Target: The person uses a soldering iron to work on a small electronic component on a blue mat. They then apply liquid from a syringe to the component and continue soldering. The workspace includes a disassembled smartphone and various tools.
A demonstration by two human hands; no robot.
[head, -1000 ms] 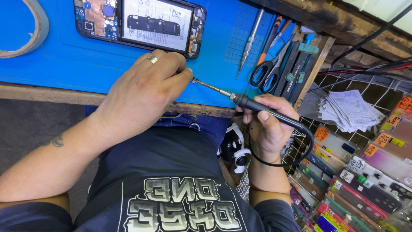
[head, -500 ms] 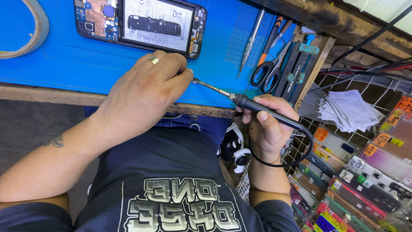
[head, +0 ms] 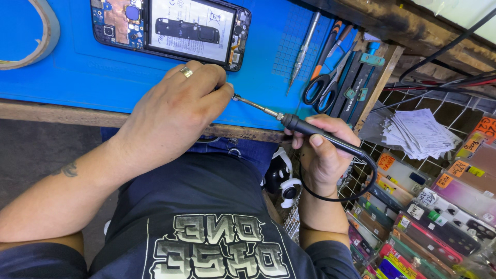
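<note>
Workbench seen from above. Our right hand (head: 323, 155) has its fingers clamped around the black handle of a soldering iron (head: 315, 132), whose slim metal tip runs leftward to our left hand (head: 178, 106). The left fingers are curled together at the near edge of the blue work mat (head: 103, 77), pinching something at the tip that the knuckles hide; we cannot tell what it is. An opened smartphone (head: 170, 28), back cover off and battery exposed, lies on the mat just beyond the left hand.

Risks as we judge them: the tip meets the work right at our left fingertips, so a small slip of either hand could burn skin. The piece held there is out of sight, so heat held too long could spoil it unnoticed. The iron's cord (head: 336, 194) loops under the right wrist towards our lap, and a snag could jerk the tip sideways onto the mat or towards the phone's battery, which would take heat or a puncture badly. The work sits at the very edge of the wooden table (head: 62, 111), so a dropped part would likely fall into our lap or among the phone cases (head: 429, 217) on the right. Scissors (head: 323, 85) and a metal pry tool (head: 302, 49) lie well clear of the tip
</note>
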